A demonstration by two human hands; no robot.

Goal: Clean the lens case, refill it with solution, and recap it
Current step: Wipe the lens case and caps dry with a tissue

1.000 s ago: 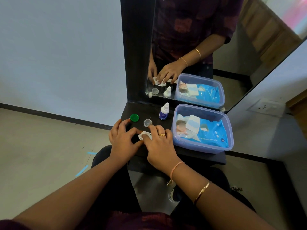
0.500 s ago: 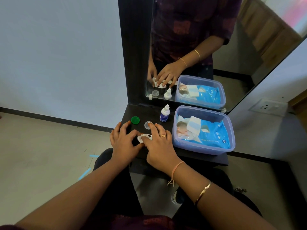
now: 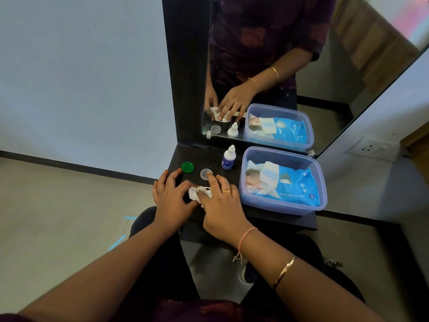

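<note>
- A black shelf (image 3: 199, 156) sits under a mirror (image 3: 348, 77), with a pale wall (image 3: 81, 77) to the left and a grey floor (image 3: 58, 205) below.
- The left hand (image 3: 171, 197) has its fingers spread, thumb touching a white tissue (image 3: 197, 194).
- The right hand (image 3: 220, 205) presses the tissue with near-straight fingers at the shelf's front; the lens case is hidden beneath.
- Behind the hands are a green cap (image 3: 187, 167), a clear cap (image 3: 205, 174) and a solution bottle (image 3: 229, 158); a blue tub (image 3: 282, 206) stands at the right.

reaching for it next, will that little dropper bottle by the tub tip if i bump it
Probably: the dropper bottle stands upright, tall and narrow on a small base, so a knock near its white tip could topple it. It looks small and plastic, so likely light and unlikely to break.
</note>
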